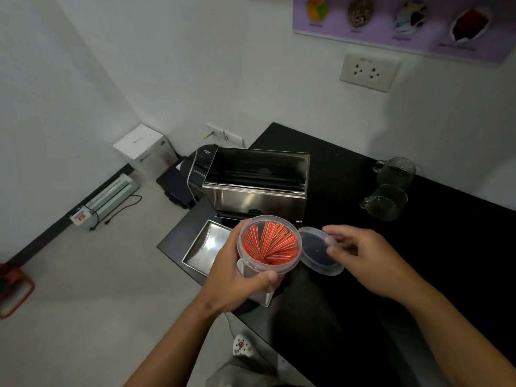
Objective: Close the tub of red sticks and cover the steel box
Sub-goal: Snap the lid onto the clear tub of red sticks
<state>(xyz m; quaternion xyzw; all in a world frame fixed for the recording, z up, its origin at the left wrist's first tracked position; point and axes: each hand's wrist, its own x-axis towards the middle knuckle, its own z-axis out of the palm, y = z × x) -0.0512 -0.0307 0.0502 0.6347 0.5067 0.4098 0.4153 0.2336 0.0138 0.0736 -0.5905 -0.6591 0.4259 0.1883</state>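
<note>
Steel box (255, 180) stands open at the far left of the black table (363, 275), its steel lid (206, 247) lying upturned just in front of it. I see my left hand (237, 277) wrapped around the clear tub (269, 244), held above the table's near left edge, red sticks (270, 243) fanned inside. My right hand (360, 255) pinches the clear round lid (318, 250) by its right rim, just right of the tub and touching it.

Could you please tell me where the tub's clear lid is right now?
The round clear plastic lid is pinched in the right hand, just right of the open clear tub of red sticks.
</note>
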